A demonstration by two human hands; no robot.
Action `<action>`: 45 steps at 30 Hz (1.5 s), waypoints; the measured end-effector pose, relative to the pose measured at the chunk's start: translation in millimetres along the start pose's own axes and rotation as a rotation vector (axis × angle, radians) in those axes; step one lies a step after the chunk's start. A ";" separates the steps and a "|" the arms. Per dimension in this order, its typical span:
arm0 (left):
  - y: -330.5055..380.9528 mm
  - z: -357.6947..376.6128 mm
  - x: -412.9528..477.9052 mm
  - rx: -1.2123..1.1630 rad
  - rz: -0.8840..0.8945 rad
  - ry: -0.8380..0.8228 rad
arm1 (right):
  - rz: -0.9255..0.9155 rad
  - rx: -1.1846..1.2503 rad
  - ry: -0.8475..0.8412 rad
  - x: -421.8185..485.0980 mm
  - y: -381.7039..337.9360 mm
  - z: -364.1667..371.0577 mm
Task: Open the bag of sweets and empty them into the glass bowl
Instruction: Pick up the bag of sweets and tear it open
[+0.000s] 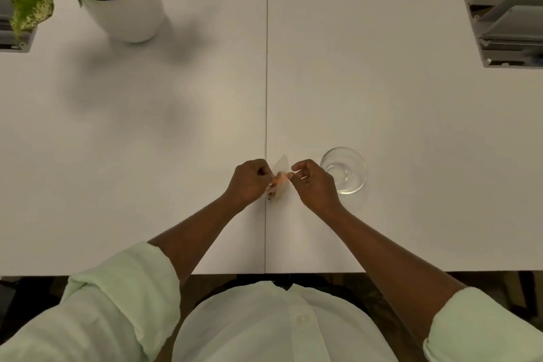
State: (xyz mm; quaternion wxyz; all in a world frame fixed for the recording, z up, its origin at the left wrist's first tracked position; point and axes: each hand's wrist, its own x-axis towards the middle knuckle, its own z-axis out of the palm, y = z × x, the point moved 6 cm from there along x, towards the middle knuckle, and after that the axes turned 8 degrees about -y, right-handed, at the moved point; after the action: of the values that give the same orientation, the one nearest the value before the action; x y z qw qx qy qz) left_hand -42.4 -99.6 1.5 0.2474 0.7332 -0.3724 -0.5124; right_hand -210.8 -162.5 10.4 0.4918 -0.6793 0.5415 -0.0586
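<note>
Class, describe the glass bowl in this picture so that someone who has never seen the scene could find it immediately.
Start at the white table and follow the dark seam down its middle toward the person. Just right of the seam, the right hand pinches a small clear bag of sweets. The glass bowl stands on the table directly right of that hand: round, transparent, and the only dish there.

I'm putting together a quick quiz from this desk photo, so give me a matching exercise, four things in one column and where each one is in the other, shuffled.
Things:
1. bag of sweets
2. glass bowl
3. potted plant
4. open floor box

Places:
A. far left of the table
B. pinched between both hands
C. just right of the right hand
D. far right, set into the table

Pairs: 1-B, 2-C, 3-A, 4-D
</note>
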 end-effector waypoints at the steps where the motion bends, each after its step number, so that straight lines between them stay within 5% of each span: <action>1: 0.8 4.8 -0.8 -0.078 -0.033 -0.025 | 0.037 0.039 -0.020 -2.2 2.5 -0.9; 21: 12.9 55.6 -2.8 -0.302 -0.145 -0.150 | 0.231 0.470 -0.177 -23.4 28.4 -4.1; 45: 19.7 62.1 -10.1 -0.130 -0.052 -0.196 | 0.248 0.456 -0.149 -27.8 28.9 -6.6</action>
State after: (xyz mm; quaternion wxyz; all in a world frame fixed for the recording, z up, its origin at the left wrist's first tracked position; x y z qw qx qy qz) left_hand -108.3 -102.1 -0.1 0.2436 0.6716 -0.3414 -0.6108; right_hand -245.8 -142.4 5.2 0.6739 -0.4819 0.5559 -0.0680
